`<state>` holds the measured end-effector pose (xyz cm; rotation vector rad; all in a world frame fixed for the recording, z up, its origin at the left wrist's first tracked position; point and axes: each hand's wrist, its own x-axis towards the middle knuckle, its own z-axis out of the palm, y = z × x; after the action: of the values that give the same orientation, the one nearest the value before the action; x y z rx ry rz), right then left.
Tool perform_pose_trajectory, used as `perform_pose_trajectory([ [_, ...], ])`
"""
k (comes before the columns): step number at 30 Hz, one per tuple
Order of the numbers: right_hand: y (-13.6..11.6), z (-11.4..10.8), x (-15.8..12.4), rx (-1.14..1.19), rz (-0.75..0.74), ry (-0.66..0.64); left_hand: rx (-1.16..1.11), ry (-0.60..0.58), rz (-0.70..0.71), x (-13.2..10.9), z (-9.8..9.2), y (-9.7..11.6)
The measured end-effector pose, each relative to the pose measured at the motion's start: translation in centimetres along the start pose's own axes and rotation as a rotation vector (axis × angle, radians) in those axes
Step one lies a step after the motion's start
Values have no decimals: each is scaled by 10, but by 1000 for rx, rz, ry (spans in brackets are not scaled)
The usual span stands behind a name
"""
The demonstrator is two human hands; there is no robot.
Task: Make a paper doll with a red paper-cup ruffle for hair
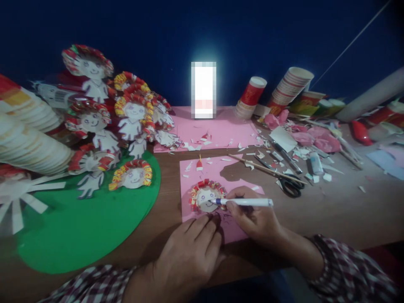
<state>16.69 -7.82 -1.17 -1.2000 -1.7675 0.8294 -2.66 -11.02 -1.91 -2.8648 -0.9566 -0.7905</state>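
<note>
A round paper-cup face [206,198] with red curled strips for hair lies on a pink sheet [235,235], its eyes and smile drawn on. My right hand [252,214] is closed around a white marker [249,202], whose tip touches the face near the mouth. Close to the face's lower edge, my left hand [192,248] rests with bent fingers pressed together, their tips at its rim. My left thumb is hidden. Dark marks show on the pink sheet beside the fingers.
Several finished paper dolls [132,109] crowd the left, by a green sheet [85,227] and stacked paper cups [31,139]. Scissors [292,187], a wooden stick [268,169], a cutter [287,158] and paper scraps lie right. More cups [252,97] and a glowing pixelated rectangle [203,88] stand behind.
</note>
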Motion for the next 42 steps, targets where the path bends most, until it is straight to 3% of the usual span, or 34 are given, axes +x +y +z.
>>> perform_pose_trajectory([
  [34, 1, 0, 0, -6, 54, -16, 3, -16, -12, -2, 0, 0],
  [42, -6, -1, 2, -46, -32, 104, -2, -7, -11, -2, 0, 0],
])
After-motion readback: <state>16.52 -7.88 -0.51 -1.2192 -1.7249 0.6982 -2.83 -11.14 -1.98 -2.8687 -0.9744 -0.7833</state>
